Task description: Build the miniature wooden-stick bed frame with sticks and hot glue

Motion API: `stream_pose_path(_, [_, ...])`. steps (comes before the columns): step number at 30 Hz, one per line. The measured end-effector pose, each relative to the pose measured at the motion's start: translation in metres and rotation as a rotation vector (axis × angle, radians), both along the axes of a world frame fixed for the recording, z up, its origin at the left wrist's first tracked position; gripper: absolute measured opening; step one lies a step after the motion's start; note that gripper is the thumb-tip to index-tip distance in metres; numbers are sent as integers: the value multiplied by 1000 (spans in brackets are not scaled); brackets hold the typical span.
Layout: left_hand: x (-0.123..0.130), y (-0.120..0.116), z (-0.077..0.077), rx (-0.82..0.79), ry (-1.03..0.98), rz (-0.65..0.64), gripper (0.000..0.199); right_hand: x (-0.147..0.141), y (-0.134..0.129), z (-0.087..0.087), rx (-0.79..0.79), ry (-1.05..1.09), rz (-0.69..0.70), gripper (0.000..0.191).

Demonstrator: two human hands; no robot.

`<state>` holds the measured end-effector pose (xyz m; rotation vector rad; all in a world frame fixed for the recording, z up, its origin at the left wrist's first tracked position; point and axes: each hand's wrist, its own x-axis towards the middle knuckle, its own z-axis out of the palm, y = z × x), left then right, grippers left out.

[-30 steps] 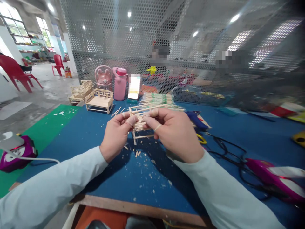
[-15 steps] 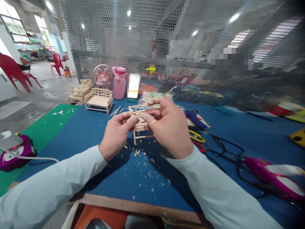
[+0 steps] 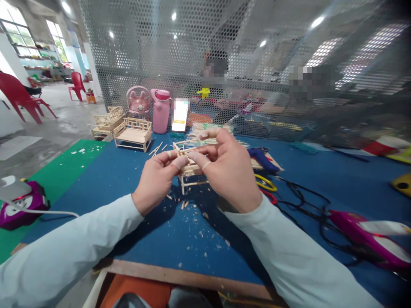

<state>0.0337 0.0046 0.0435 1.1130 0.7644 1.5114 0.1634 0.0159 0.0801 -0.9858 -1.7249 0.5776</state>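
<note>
A miniature bench of thin pale wooden sticks (image 3: pixel 190 172) stands on the blue tabletop (image 3: pixel 154 239), partly hidden by my fingers. My left hand (image 3: pixel 154 183) is closed, thumb and forefinger pinching the bench's upper left part. From the other side my right hand (image 3: pixel 231 173) is closed at the same rails, its thumb tip close to the left thumb. Whether a separate small stick sits between the fingertips I cannot make out. Pale tape wraps some fingers of both hands. Loose stick offcuts (image 3: pixel 184 205) and white scraps lie in front of the bench.
Finished-looking miniature benches (image 3: pixel 133 133) stand back left, beside a pink bottle (image 3: pixel 161 112) and a lit phone (image 3: pixel 180 116). Bundled sticks (image 3: pixel 210 128) lie behind my hands. To the right are a blue-handled tool (image 3: pixel 263 160), yellow-handled pliers (image 3: pixel 266 183), black cables and a purple device (image 3: pixel 359 233).
Both hands stay at the bench with almost the same grip. The bench and fingertips have shifted very slightly to the right.
</note>
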Motion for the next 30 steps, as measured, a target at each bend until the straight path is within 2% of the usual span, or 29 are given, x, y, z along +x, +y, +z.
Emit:
stream_pose_path(10, [1,-4,7,-4,42,11,17,-1,-1,-2,-3,-1,-32,29])
stream_pose_path(15, [0,-4,6,-12,43,28,14,3,-4,1,1,-75,39,31])
stream_pose_path(19, [0,-2,3,-11,37,8,12,5,-7,4,-41,-41,85,38])
stream_pose_path(23, [1,-2,0,8,71,31,15,3,-6,2,-80,9,40,45])
stream_pose_path(30, [1,-4,0,27,82,43,17,0,-5,-3,-7,-27,-4,40])
